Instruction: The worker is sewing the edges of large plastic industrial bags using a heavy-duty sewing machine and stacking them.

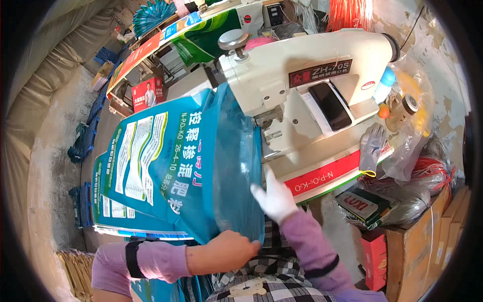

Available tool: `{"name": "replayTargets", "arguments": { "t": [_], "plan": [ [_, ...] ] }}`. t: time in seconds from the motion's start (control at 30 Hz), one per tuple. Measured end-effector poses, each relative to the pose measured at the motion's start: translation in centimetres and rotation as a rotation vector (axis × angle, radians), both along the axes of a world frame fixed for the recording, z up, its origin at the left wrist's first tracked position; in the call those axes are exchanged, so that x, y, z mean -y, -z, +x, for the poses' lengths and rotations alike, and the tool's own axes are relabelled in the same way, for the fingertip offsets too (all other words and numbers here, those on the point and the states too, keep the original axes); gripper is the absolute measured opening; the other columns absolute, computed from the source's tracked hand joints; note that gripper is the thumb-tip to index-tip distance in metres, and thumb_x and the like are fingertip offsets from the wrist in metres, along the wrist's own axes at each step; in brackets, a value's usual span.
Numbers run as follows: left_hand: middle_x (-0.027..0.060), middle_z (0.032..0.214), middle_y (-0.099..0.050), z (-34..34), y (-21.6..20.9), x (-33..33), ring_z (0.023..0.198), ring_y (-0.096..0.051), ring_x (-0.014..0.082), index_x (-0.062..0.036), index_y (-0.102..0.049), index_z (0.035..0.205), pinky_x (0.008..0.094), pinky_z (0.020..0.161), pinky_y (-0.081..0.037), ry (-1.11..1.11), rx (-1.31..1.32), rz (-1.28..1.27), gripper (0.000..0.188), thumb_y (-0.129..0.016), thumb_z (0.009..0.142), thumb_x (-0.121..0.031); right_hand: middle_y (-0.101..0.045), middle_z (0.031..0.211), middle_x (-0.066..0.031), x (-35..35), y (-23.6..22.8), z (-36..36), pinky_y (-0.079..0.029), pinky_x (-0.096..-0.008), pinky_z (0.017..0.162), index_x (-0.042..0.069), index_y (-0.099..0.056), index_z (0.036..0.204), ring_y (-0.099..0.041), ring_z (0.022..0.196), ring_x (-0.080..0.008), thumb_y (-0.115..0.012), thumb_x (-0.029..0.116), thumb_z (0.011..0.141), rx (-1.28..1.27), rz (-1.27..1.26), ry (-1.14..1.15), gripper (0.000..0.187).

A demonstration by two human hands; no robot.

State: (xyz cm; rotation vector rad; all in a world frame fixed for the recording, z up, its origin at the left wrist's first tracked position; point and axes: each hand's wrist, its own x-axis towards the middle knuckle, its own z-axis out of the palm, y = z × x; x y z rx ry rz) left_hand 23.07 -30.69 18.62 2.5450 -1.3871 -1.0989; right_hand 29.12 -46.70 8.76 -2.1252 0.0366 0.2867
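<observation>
A stack of teal-blue woven sacks [151, 166] lies to the left of a cream sewing machine [271, 70]. The top sack's mouth reaches the machine's needle area, and a clear plastic liner [234, 166] shows along that edge. My left hand [229, 255], bare, is closed on the near corner of the sack's mouth. My right hand [275, 197], in a white glove, has its thumb and fingers apart. It is beside the sack's edge, at the machine table's near left corner; whether the thumb touches the liner, I cannot tell.
A dark-screened phone [329, 105] rests on the machine. To its right are a grey glove [372, 146], a jar [402, 110] and a plastic bag [420, 85]. Cardboard boxes [412, 251] stand at the lower right. A red box [147, 94] is behind the sacks.
</observation>
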Motion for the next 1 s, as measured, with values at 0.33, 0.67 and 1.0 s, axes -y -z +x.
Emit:
{"name": "replayTargets", "arguments": {
  "t": [0.33, 0.67, 1.0],
  "plan": [
    [0.0121, 0.069, -0.065, 15.6, -7.1, -3.3, 0.071, -0.067, 0.0313, -0.0111, -0.069, 0.079, 0.0423, 0.066, -0.052, 0.451, 0.475, 0.023, 0.016, -0.071, 0.073, -0.026, -0.069, 0.067, -0.0138, -4.5, 2.8, -0.8, -0.053, -0.0429, 0.054, -0.001, -0.015, 0.154, -0.068, 0.056, -0.0300, -0.051, 0.014, 0.088, 0.045, -0.607, -0.180, 0.077],
    [0.0069, 0.069, -0.067, -1.8, 0.1, 5.9, 0.060, -0.066, 0.0204, -0.0075, -0.066, 0.106, 0.0361, 0.048, -0.047, 0.201, 0.138, 0.068, 0.023, -0.060, 0.086, -0.018, -0.072, 0.077, -0.0159, -4.1, 4.5, 10.1, -0.055, -0.0438, 0.063, 0.000, -0.027, 0.152, -0.071, 0.066, -0.0286, -0.048, 0.018, 0.091, 0.140, -0.567, -0.038, 0.067],
    [0.0188, 0.117, -0.064, 28.0, -10.3, -27.4, 0.112, -0.058, 0.0406, -0.0127, -0.060, 0.128, 0.0470, 0.097, -0.044, -0.391, 0.942, 0.193, 0.067, -0.063, 0.063, 0.005, -0.068, 0.071, -0.0103, -1.5, 3.8, 4.5, -0.053, -0.0434, 0.060, 0.006, -0.035, 0.149, -0.067, 0.061, -0.0296, -0.056, 0.021, 0.087, 0.303, -0.410, -0.096, 0.067]
  ]
}}
